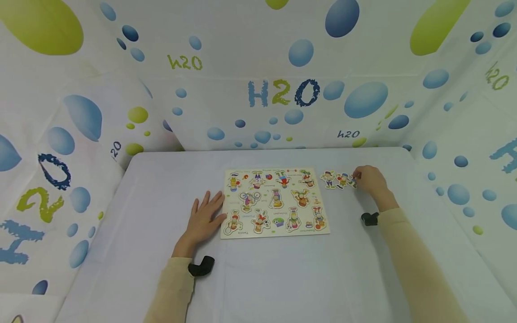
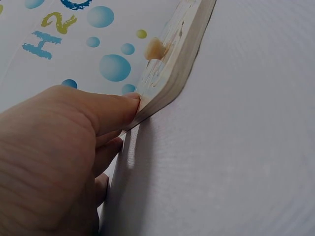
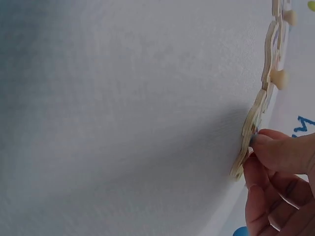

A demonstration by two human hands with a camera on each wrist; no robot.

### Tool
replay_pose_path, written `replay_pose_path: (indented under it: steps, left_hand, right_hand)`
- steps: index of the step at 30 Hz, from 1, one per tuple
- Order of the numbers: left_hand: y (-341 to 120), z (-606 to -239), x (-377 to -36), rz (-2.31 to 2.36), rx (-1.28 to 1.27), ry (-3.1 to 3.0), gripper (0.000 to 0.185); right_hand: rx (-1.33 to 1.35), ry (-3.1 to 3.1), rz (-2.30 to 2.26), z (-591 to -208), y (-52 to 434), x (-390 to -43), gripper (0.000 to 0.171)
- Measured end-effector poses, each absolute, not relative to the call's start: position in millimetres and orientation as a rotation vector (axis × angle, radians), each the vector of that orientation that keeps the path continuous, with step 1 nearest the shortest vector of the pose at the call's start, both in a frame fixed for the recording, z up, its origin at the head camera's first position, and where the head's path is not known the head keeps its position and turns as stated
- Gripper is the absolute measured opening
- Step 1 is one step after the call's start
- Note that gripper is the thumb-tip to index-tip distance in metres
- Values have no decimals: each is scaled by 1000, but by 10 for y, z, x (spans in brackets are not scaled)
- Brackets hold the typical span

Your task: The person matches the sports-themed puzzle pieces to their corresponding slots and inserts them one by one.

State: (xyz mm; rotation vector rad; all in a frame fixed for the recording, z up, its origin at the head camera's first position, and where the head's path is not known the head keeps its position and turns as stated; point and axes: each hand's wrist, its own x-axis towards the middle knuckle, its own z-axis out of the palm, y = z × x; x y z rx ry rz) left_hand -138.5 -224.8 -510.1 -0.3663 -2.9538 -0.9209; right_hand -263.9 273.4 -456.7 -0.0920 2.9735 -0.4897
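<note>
A wooden puzzle board (image 1: 282,209) with cartoon sports figures lies flat on the table, several figures showing across it. My left hand (image 1: 203,218) rests at its left edge with fingers extended and spread; in the left wrist view the thumb (image 2: 115,109) touches the board's corner. To the right of the board, two loose figure pieces (image 1: 329,179) lie in a row with a third piece (image 3: 250,123). My right hand (image 1: 370,181) pinches that third piece between thumb and fingertips at the row's right end. Its knob is hidden by the fingers.
White cloth covers the table (image 1: 274,278). A curtain (image 1: 226,112) printed with bubbles and H2O lettering stands behind and at both sides. Each wrist wears a black device (image 1: 202,266). Wooden knobs (image 3: 279,78) stick up from the neighbouring loose pieces.
</note>
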Motion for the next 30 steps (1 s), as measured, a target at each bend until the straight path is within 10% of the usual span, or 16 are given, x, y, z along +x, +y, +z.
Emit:
replay_pose_path:
  steps: [30]
  left_hand:
    - [-2230,-5088,-1373,-911,-364,-2944,61]
  right_hand:
    - [-118,3012,-517,-4616,2838,-2538,16]
